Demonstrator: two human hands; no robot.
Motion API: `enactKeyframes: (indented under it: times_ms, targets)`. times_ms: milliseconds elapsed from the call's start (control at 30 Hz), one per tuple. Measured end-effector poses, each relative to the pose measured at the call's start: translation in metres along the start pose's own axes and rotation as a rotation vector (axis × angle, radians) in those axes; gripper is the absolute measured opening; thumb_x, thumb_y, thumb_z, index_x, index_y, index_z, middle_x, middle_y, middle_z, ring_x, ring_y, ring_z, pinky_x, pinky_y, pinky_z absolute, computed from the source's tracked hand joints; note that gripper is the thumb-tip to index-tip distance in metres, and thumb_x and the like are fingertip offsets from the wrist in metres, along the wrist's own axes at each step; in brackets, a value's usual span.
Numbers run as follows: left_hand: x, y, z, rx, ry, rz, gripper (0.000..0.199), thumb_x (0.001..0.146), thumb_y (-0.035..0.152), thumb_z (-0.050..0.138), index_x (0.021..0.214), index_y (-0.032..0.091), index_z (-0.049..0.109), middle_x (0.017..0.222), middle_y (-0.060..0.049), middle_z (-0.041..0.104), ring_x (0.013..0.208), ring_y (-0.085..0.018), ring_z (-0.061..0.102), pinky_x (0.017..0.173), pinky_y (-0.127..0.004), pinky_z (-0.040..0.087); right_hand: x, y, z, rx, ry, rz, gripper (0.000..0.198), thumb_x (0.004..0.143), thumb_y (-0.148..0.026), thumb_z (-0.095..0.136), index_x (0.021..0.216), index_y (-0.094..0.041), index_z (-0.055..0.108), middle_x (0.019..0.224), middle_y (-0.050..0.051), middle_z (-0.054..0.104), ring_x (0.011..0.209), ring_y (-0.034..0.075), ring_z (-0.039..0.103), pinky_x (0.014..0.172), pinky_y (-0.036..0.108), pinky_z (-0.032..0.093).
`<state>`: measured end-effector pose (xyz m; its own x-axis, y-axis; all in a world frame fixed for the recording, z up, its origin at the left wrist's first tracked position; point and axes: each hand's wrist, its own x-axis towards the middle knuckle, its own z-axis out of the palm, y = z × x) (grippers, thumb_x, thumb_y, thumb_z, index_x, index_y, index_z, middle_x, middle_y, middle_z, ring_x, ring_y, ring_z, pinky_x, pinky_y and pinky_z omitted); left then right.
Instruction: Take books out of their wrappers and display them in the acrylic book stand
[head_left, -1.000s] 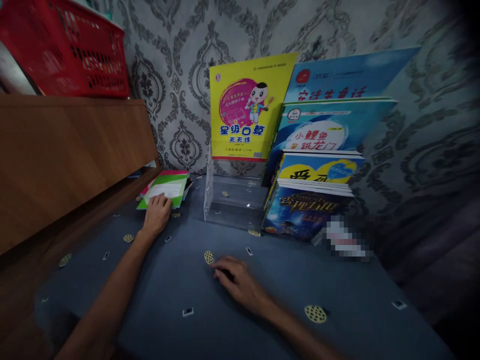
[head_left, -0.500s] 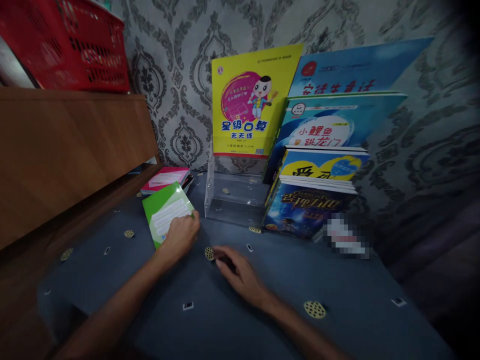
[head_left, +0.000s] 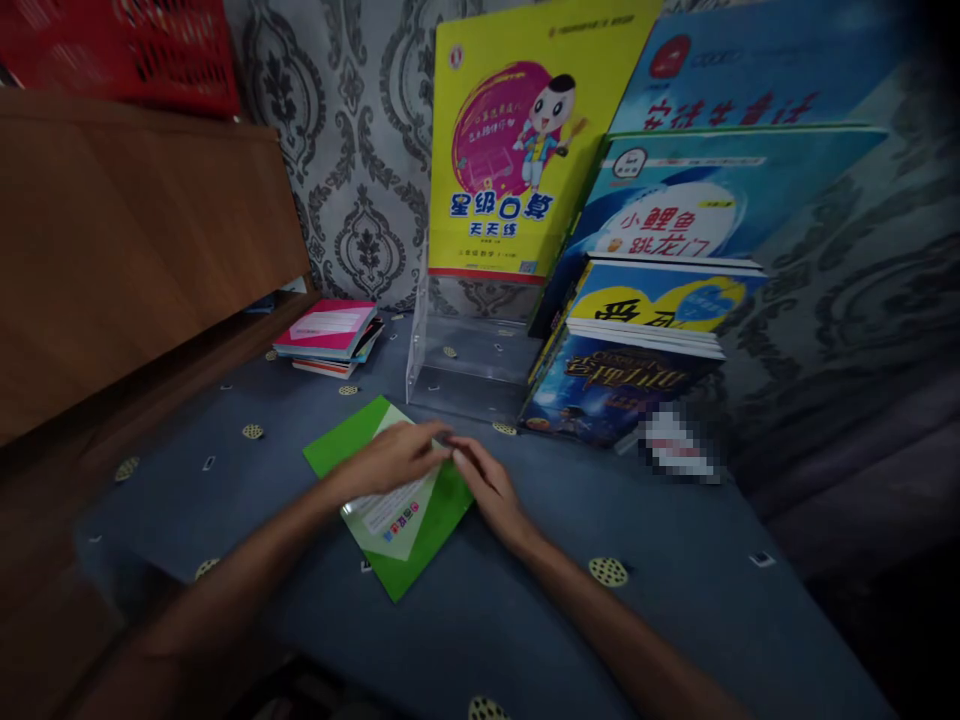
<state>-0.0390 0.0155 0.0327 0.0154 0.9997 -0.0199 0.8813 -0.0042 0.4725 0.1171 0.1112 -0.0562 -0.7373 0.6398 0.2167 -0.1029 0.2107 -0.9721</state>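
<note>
A thin green book [head_left: 439, 535] with a pale label panel is in front of me, turned at an angle just above or on the tablecloth. My left hand [head_left: 394, 460] reaches across its cover, fingers closed at the far right edge. At that same edge is my right hand [head_left: 495, 495], its thumb and fingers closed on the book close to the left fingertips. The exact grip of the fingertips is partly hidden. Behind the hands stands a clear plastic book rack [head_left: 469, 395], with a yellow workbook [head_left: 495, 150] upright in its back.
Several upright books, including a dark blue one [head_left: 615, 385], fill the rack's right side. A small stack with a pink book [head_left: 330, 325] on top lies at the left. A wooden cabinet [head_left: 142, 230] bears a red basket [head_left: 180, 55]. One item at the right is pixelated.
The green book has come rightward and nearer from beside the pink stack, turning as it moved. My right hand has moved up to its edge. The camera view has shifted.
</note>
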Motion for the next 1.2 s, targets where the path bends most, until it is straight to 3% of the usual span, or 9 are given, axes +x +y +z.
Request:
enactKeyframes:
  times_ms: [133, 300, 533, 667, 767, 867, 1000, 1100, 1200]
  targets:
    - [0.002, -0.05, -0.012, 0.292, 0.173, -0.316, 0.033, 0.1, 0.03, 0.041, 0.122, 0.016, 0.063, 0.122, -0.015, 0.068, 0.113, -0.029, 0.064, 0.092, -0.039, 0.051, -0.001, 0.003, 0.003, 0.014, -0.04, 0.01, 0.037, 0.082, -0.041, 0.072, 0.114, -0.024, 0.065, 0.117, 0.006, 0.073, 0.112, 0.024, 0.067, 0.1, 0.04, 0.053]
    - [-0.005, -0.076, -0.014, 0.405, 0.167, -0.405, 0.035, 0.098, 0.031, 0.046, 0.127, 0.017, 0.059, 0.12, -0.016, 0.068, 0.107, -0.03, 0.067, 0.087, -0.039, 0.053, 0.005, 0.012, -0.015, -0.125, 0.004, 0.048, 0.034, 0.077, -0.03, 0.07, 0.11, -0.022, 0.068, 0.112, 0.006, 0.074, 0.105, 0.023, 0.069, 0.098, 0.041, 0.053]
    - [-0.001, -0.065, -0.002, 0.426, 0.14, -0.379, 0.028, 0.099, 0.031, 0.044, 0.113, 0.019, 0.065, 0.103, -0.013, 0.073, 0.098, -0.029, 0.069, 0.083, -0.037, 0.051, 0.011, 0.02, -0.065, -0.476, 0.177, -0.042, 0.022, 0.075, -0.033, 0.072, 0.094, -0.021, 0.073, 0.102, 0.007, 0.071, 0.078, 0.02, 0.066, 0.074, 0.036, 0.056]
    - [0.002, -0.046, 0.007, 0.544, 0.184, -0.242, 0.026, 0.098, 0.021, 0.041, 0.106, 0.018, 0.066, 0.113, -0.017, 0.068, 0.113, -0.032, 0.061, 0.094, -0.044, 0.048, 0.005, 0.008, -0.063, -0.701, 0.131, -0.133, 0.015, 0.084, -0.029, 0.065, 0.094, -0.021, 0.073, 0.101, 0.009, 0.071, 0.092, 0.026, 0.067, 0.084, 0.042, 0.054]
    - [0.001, -0.035, 0.01, 0.554, 0.172, -0.191, 0.027, 0.097, 0.016, 0.04, 0.104, 0.017, 0.066, 0.11, -0.017, 0.068, 0.11, -0.032, 0.061, 0.096, -0.045, 0.047, -0.001, -0.009, -0.049, -0.922, 0.097, -0.2, 0.016, 0.09, -0.026, 0.06, 0.095, -0.019, 0.074, 0.108, 0.014, 0.072, 0.105, 0.032, 0.065, 0.095, 0.052, 0.048]
    - [0.0, -0.038, 0.008, 0.444, 0.133, -0.236, 0.03, 0.097, 0.015, 0.038, 0.11, 0.018, 0.065, 0.105, -0.013, 0.072, 0.098, -0.029, 0.068, 0.085, -0.04, 0.05, -0.007, -0.03, -0.02, -0.974, -0.101, -0.321, 0.023, 0.097, -0.024, 0.051, 0.101, -0.019, 0.073, 0.109, 0.013, 0.074, 0.105, 0.03, 0.065, 0.099, 0.052, 0.047]
    - [0.003, -0.07, 0.0, 0.139, 0.227, -0.201, 0.033, 0.095, 0.02, 0.041, 0.119, 0.022, 0.064, 0.103, -0.008, 0.077, 0.099, -0.025, 0.072, 0.089, -0.038, 0.052, -0.014, -0.05, 0.034, -0.804, -0.654, -0.535, 0.024, 0.101, -0.025, 0.053, 0.119, -0.023, 0.069, 0.124, 0.008, 0.072, 0.121, 0.023, 0.063, 0.107, 0.041, 0.046]
    - [0.007, -0.1, -0.002, -0.217, 0.23, -0.165, 0.033, 0.093, 0.026, 0.041, 0.116, 0.018, 0.063, 0.1, -0.008, 0.077, 0.091, -0.022, 0.074, 0.078, -0.033, 0.056, -0.011, -0.05, 0.063, -0.789, -0.771, -0.604, 0.03, 0.101, -0.031, 0.056, 0.127, -0.019, 0.064, 0.138, 0.011, 0.066, 0.132, 0.023, 0.057, 0.117, 0.045, 0.039]
    - [0.011, -0.118, 0.0, -0.486, 0.223, -0.176, 0.034, 0.089, 0.035, 0.046, 0.114, 0.017, 0.06, 0.099, -0.01, 0.075, 0.085, -0.02, 0.075, 0.057, -0.023, 0.051, 0.001, -0.041, 0.074, -0.794, -0.761, -0.573, 0.038, 0.104, -0.038, 0.053, 0.134, -0.017, 0.06, 0.142, 0.013, 0.063, 0.137, 0.023, 0.054, 0.121, 0.049, 0.033]
